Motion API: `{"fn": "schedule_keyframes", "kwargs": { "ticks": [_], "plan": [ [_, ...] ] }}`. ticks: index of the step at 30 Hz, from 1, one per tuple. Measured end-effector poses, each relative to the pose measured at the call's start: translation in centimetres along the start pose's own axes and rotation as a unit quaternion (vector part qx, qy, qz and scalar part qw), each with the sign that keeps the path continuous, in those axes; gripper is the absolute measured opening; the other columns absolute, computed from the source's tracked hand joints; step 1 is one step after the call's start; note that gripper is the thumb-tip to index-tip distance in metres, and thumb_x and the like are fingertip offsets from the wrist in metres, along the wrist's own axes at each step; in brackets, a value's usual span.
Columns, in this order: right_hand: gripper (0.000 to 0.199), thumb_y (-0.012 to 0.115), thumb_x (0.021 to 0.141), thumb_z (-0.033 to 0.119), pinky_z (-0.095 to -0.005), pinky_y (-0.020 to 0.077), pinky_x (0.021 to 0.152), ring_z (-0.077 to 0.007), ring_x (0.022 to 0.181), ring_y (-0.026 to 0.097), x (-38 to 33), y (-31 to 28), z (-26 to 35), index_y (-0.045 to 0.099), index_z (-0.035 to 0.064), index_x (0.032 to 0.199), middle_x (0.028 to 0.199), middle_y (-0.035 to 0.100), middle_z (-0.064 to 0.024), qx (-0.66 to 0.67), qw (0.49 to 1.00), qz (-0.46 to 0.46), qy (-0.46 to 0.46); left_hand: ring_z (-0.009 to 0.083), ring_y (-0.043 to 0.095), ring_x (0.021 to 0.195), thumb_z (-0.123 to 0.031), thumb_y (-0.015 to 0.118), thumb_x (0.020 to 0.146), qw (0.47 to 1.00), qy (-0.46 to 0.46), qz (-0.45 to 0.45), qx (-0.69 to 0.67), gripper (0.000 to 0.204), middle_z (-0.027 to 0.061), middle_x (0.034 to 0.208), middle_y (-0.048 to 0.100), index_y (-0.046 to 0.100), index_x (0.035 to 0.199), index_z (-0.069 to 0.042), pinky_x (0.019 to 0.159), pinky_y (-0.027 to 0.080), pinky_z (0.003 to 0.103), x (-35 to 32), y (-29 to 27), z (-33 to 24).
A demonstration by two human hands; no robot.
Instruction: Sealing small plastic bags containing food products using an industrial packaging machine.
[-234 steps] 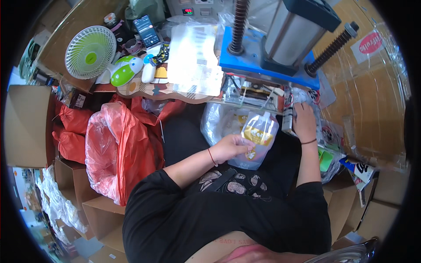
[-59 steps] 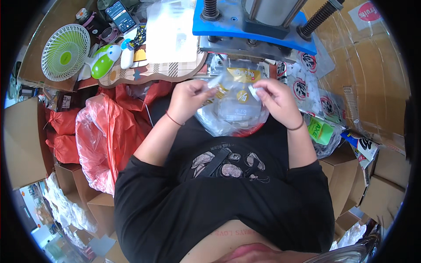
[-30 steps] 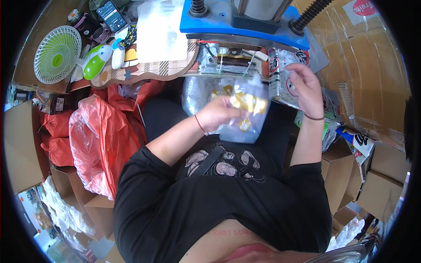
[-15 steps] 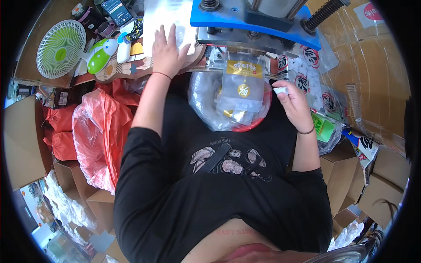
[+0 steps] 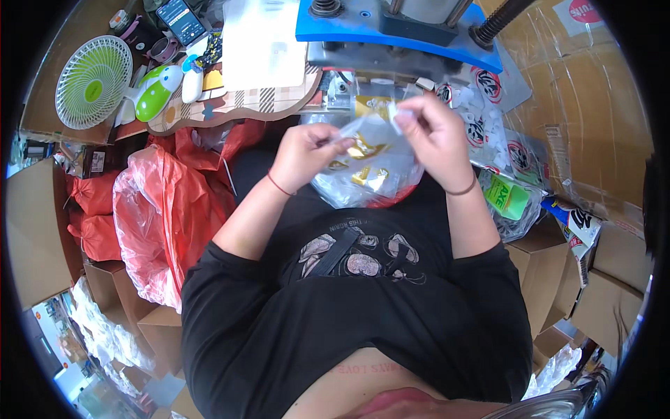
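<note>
A clear plastic pouch with gold print (image 5: 368, 144) is stretched slantwise between my hands, in front of the press. My left hand (image 5: 306, 155) is closed, pinching the pouch's left corner between thumb and fingers. My right hand (image 5: 440, 140) is closed on a small white piece (image 5: 396, 119) at the pouch's right edge; blur hides its exact shape. Behind the pouch another gold-printed band (image 5: 372, 105) shows below the press; whether it belongs to a second pouch, I cannot tell. Underneath, a red-rimmed container (image 5: 399, 199) lined with clear plastic holds more gold-printed pouches.
A press with a blue plate (image 5: 401, 35) stands ahead. White sheets (image 5: 264, 59) lie on a patterned board (image 5: 279, 105) at left, near a green-and-white fan (image 5: 94, 87) and a phone (image 5: 181, 21). Red plastic bags (image 5: 157, 216) hang at left; cardboard (image 5: 579, 105) walls the right.
My left hand has left the white sheets and come right and nearer, taking hold of the pouch. My right hand has moved left and slightly farther, bringing the small white piece to the pouch.
</note>
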State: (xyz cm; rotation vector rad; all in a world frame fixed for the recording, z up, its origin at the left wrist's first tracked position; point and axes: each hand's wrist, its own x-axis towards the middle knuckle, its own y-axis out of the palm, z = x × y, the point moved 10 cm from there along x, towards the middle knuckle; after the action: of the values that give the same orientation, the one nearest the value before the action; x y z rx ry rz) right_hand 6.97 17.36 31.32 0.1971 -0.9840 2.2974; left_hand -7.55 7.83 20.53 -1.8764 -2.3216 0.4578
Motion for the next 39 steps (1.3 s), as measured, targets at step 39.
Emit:
{"fn": "schedule_keyframes", "kwargs": {
  "ticks": [39],
  "plan": [
    [0.015,0.063,0.089,0.005,-0.0363,0.0505,0.073,-0.0315,0.081,0.063,-3.9,-5.2,-5.7,0.064,-0.0004,0.103,0.092,0.066,-0.0148,-0.202,0.970,-0.098,0.089,0.0333,0.063,0.103,-0.021,0.057,0.099,0.968,0.034,-0.107,0.226,0.026,0.0151,0.111,0.067,0.063,0.119,-0.004,0.090,0.052,0.038,1.2,-7.3,3.7]
  ]
}}
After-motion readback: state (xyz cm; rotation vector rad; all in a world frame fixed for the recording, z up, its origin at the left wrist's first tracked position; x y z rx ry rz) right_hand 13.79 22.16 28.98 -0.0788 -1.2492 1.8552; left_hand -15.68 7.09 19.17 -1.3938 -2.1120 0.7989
